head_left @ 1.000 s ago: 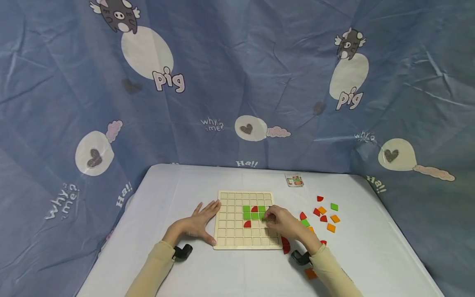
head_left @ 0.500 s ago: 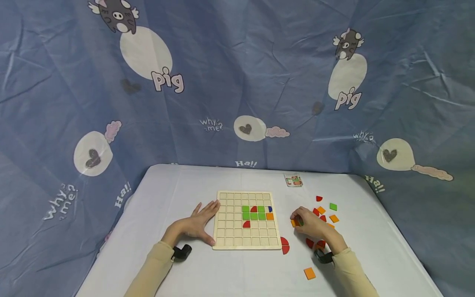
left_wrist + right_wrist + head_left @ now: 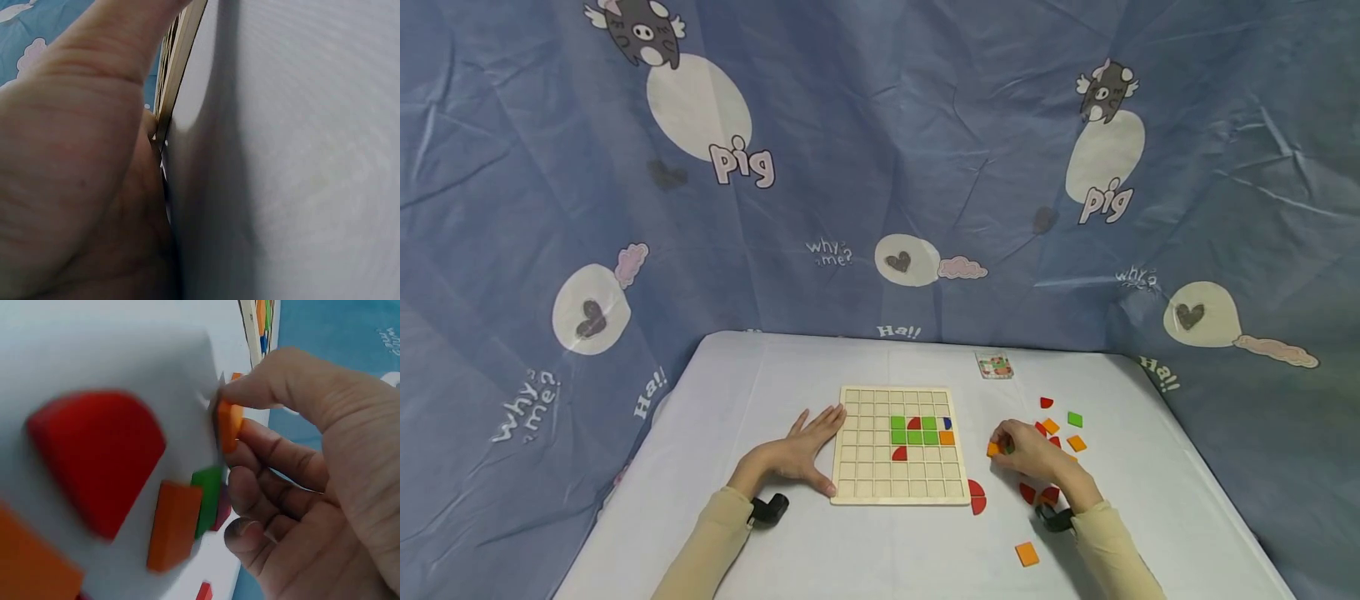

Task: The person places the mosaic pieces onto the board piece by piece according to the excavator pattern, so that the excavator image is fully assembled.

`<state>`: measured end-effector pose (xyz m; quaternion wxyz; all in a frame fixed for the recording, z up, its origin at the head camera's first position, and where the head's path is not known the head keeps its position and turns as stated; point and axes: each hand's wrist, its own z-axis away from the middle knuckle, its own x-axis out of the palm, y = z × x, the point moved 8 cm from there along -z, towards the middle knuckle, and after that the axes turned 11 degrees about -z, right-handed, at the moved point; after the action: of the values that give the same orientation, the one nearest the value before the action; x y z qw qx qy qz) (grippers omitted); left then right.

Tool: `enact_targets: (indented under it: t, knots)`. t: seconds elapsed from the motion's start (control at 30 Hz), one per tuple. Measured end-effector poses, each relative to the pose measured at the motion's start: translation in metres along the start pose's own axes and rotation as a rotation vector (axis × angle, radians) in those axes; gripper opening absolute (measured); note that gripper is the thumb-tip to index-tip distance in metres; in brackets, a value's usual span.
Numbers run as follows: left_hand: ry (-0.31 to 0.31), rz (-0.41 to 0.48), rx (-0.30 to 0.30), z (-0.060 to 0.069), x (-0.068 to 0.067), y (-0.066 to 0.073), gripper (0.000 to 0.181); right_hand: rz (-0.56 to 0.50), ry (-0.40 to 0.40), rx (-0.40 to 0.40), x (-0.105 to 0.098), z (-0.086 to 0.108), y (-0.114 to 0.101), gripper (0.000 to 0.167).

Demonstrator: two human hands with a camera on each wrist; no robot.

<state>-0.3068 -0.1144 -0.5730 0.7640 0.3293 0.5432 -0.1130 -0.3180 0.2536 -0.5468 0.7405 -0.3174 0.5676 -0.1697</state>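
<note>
A pale wooden grid board (image 3: 865, 481) lies on the table. Several green squares, red quarter-round tiles, a blue tile (image 3: 947, 423) and an orange square (image 3: 947, 437) sit in its cells. With fingers spread, my left hand (image 3: 799, 454) rests against the board's left edge; in the left wrist view the thumb hides most of it. Right of the board, my right hand (image 3: 1028, 450) pinches an orange tile (image 3: 230, 422) between thumb and fingers, close to the tabletop. A green tile (image 3: 207, 495) and another orange tile (image 3: 175, 525) lie beside that hand.
Loose red, orange and green (image 3: 1075, 419) tiles are scattered on the right of the white table. Two red quarter-rounds (image 3: 977, 497) lie by the board's lower right corner, and a single orange square (image 3: 1027, 554) nearer. A patterned card (image 3: 996, 366) lies behind.
My right hand has moved right from the board to the loose tiles and taken hold of an orange tile. The orange square and blue tile on the board are now uncovered. My left hand stays put.
</note>
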Motion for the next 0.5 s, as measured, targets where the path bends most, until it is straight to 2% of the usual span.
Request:
enact_targets:
  t: [0.07,0.23,0.4,0.5]
  knots:
    - [0.000,0.002,0.001,0.000,0.000,0.000,0.135,-0.015,0.010,-0.023,0.002,-0.001,-0.009,0.022]
    - [-0.001,0.008,0.001,0.001,0.000,0.000,0.135,-0.010,0.018,-0.143,0.011,-0.008,-0.044,0.025]
    - [0.000,0.007,0.001,0.000,-0.001,0.000,0.135,0.003,-0.023,-0.305,0.030,-0.014,-0.079,0.025]
    - [0.001,0.003,0.002,0.000,-0.002,0.001,0.134,0.022,-0.057,-0.375,0.043,-0.016,-0.096,0.025]
